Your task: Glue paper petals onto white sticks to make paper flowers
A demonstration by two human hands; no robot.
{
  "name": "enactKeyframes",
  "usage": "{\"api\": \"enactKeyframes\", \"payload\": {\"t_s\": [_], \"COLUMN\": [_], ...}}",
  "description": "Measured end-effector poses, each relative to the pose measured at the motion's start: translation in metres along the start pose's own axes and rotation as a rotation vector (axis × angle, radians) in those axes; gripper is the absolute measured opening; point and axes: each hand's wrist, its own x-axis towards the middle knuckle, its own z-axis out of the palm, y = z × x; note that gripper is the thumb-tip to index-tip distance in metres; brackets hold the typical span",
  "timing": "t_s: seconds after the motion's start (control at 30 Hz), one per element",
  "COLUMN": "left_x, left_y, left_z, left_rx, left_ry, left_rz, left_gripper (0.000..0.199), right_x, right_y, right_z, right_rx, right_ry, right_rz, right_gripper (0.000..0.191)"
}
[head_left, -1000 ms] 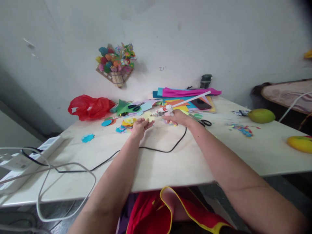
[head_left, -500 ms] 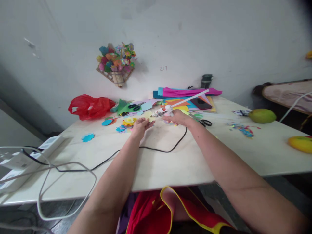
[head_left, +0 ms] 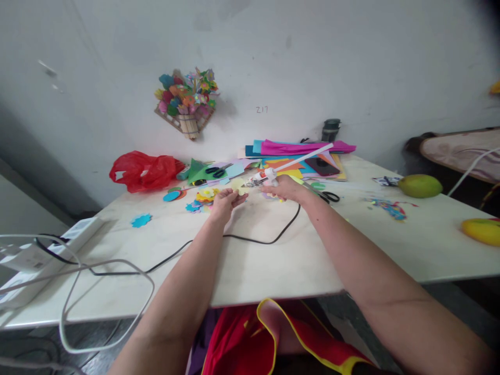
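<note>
My right hand (head_left: 283, 188) is closed around a white glue gun (head_left: 267, 175), with a long white glue stick (head_left: 304, 158) poking out of its back end. The gun's nozzle points left, close to a pale yellow paper piece (head_left: 239, 186). Pinched between the fingers of my left hand (head_left: 228, 200) is that pale yellow piece; its exact shape is partly hidden. Just left of this hand lie yellow paper flowers (head_left: 207, 195) and blue paper flowers (head_left: 193, 207). From below my right hand, a black cord (head_left: 253, 240) runs left across the table.
A blue paper flower (head_left: 141, 221), a red plastic bag (head_left: 144, 171) and a power strip (head_left: 84, 232) are on the left. Behind my hands lie scissors (head_left: 219, 170) and stacked coloured sheets (head_left: 289, 148). More scissors (head_left: 330, 197), a phone (head_left: 327, 166) and mangoes (head_left: 421, 186) are right.
Both hands stay almost in place. The glue stick's rear end has shifted very slightly left; nothing has been let go or taken up.
</note>
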Motion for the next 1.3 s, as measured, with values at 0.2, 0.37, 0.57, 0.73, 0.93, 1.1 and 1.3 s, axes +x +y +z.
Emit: {"api": "enactKeyframes", "payload": {"t_s": [0.2,0.37,0.57,0.73,0.93,1.1,1.3], "left_x": [-0.0004,-0.0010,-0.0009,-0.0003,-0.0009,-0.0010,-0.0023], "left_y": [0.0003,0.0008,0.0007,-0.0005,0.0003,0.0005,0.0019], "left_z": [0.0009,0.0021,0.0020,0.0007,0.0020,0.0021,0.0035], "left_rx": [0.011,0.005,-0.017,-0.013,-0.009,-0.007,-0.005], "left_ry": [0.003,-0.005,0.003,-0.008,0.001,-0.005,-0.004], "left_rz": [-0.020,-0.026,-0.020,-0.015,-0.018,-0.014,-0.035], "left_gripper": [0.026,0.023,0.021,0.020,0.021,0.022,0.020], "right_x": [0.0009,0.0021,0.0000,0.0000,-0.0030,-0.0050,-0.0016], "right_y": [0.0009,0.0023,-0.0007,-0.0009,-0.0045,-0.0063,-0.0030], "right_z": [0.0010,0.0027,0.0006,0.0009,-0.0027,-0.0044,-0.0009], "right_rx": [-0.005,0.001,-0.046,-0.048,-0.052,-0.044,-0.040], "right_ry": [0.018,0.025,-0.028,-0.013,0.000,-0.021,-0.009], "right_rz": [0.000,-0.008,-0.011,0.006,0.017,-0.003,0.008], "right_gripper": [0.032,0.036,0.038,0.037,0.032,0.034,0.034]}}
